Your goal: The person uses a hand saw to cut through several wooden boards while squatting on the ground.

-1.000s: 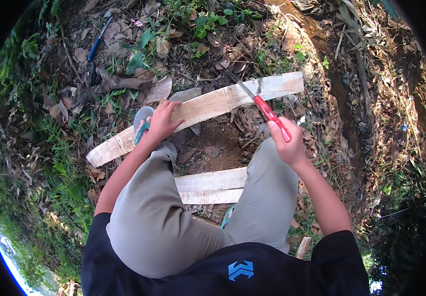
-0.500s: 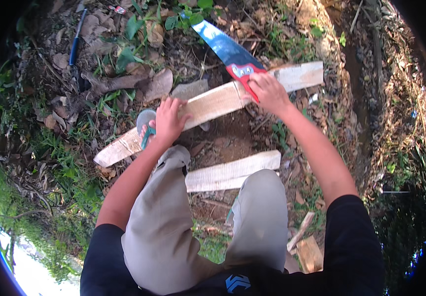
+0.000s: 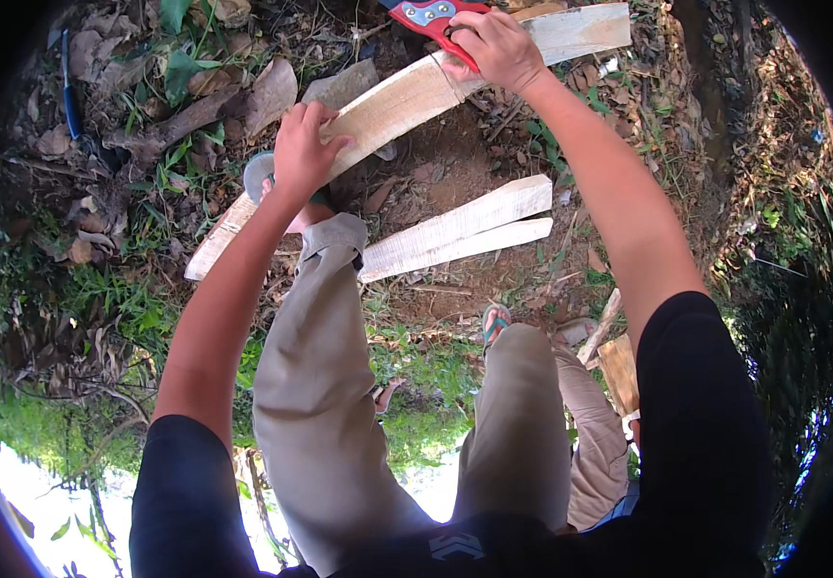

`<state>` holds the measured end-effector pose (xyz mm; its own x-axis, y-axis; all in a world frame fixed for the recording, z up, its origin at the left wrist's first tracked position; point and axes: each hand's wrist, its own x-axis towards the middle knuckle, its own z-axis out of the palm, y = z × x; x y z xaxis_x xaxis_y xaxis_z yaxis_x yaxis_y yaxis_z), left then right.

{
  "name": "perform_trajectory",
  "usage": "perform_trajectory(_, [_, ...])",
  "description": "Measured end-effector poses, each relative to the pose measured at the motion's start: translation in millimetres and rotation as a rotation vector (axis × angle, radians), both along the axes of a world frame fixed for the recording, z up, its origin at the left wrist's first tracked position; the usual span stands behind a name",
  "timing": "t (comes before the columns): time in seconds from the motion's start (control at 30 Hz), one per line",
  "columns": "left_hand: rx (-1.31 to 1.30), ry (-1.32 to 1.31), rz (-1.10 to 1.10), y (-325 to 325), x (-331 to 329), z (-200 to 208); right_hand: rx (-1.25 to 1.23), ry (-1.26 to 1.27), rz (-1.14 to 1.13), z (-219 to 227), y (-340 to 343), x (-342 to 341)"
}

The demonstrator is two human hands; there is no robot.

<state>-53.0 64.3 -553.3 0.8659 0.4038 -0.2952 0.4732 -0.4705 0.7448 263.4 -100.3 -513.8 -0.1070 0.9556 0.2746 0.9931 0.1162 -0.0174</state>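
Note:
A long pale wooden plank (image 3: 397,111) lies slanting across the ground in front of me, with a dark cut line across it right of its middle. My right hand (image 3: 500,50) is wrapped round the red handle of a hand saw (image 3: 418,13) beside that line. Most of the blade is out of view past the top edge. Farther left, my left hand (image 3: 304,149) grips the plank, fingers over its far edge and thumb apart on the near side. My sandalled left foot (image 3: 258,177) rests on the plank close to that hand, partly hidden by my forearm.
Nearer me lie two pale narrow boards (image 3: 474,229). A blue-handled tool (image 3: 71,111) is on the leaves at far left. A wood block (image 3: 619,371) stands at right, beside another person's beige trouser leg (image 3: 592,433). A flat stone (image 3: 341,85) sits behind the plank.
The view has tilted, so the plank and both hands sit higher in the picture and the saw blade leaves it. My right hand and the saw have shifted slightly away from me along the cut.

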Motion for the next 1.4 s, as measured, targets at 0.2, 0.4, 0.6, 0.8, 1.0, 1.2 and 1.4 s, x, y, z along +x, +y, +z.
perform_trajectory(0.2, [-0.070,0.027,-0.004,2,4,-5,0.006,0.053,-0.004,3,-2,2])
perform_trajectory(0.4, [-0.051,0.008,-0.011,5,-1,-4,0.013,0.072,-0.019,1,2,-3])
perform_trajectory(0.6, [-0.038,0.000,-0.014,3,-2,-6,-0.005,0.063,0.034,-11,-1,6])
perform_trajectory(0.8, [-0.012,-0.008,-0.036,3,-7,-2,0.051,0.032,0.025,-18,-4,4])
perform_trajectory(1.0, [0.019,-0.043,-0.031,-4,-4,0,-0.024,0.064,0.012,-13,-5,-2])
perform_trajectory(1.2, [0.126,-0.102,0.007,-32,19,19,-0.039,0.158,-0.026,-1,-5,4])
perform_trajectory(1.4, [0.151,-0.111,0.101,-52,38,18,-0.031,0.710,-0.475,99,-25,-80])
